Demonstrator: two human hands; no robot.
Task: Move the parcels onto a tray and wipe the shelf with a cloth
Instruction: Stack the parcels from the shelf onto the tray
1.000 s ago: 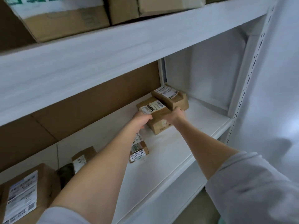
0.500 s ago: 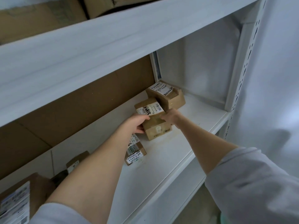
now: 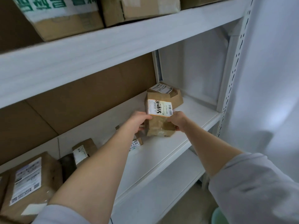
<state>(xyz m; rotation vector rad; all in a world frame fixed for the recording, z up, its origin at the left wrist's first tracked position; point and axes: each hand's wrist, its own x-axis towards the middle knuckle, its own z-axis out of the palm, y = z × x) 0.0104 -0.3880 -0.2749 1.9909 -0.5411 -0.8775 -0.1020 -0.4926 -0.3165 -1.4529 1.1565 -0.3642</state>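
White shelf — parcel between fingers

Both hands outstretched, grip closed

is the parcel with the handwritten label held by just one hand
No, both hands grip it: the left hand on its left side and the right hand on its right side of the parcel.

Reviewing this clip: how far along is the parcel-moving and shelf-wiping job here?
Early. Done: the shelf's right end is bare. In hand: the left hand and right hand hold a labelled parcel. Left: the parcel behind it and several others at the left. No tray or cloth in view; wiping not begun.
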